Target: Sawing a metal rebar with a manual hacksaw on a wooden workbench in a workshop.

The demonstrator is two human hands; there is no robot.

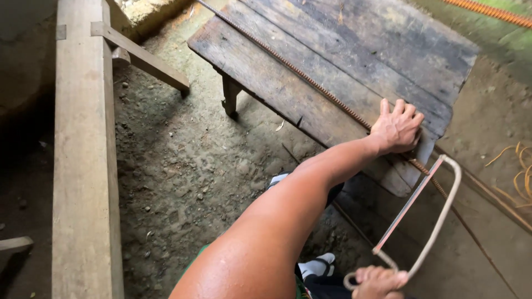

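Observation:
A long rusty ribbed steel bar (310, 80) lies diagonally across a dark wooden bench (354, 50). My left hand (396, 127) presses flat on the bar near the bench's near corner, fingers spread. My right hand (378, 281), at the bottom of the view, grips the handle of a hacksaw (429, 213). The saw's pale curved frame reaches up to the bar, and its thin blade meets the bar just past the bench edge, below my left hand.
A pale timber beam (83, 166) runs down the left side with a wooden brace (144, 58) sticking out. The ground is rough packed dirt (183, 166). Orange coiled cord (521, 169) lies at the right. My foot in a light sandal (317, 267) is below.

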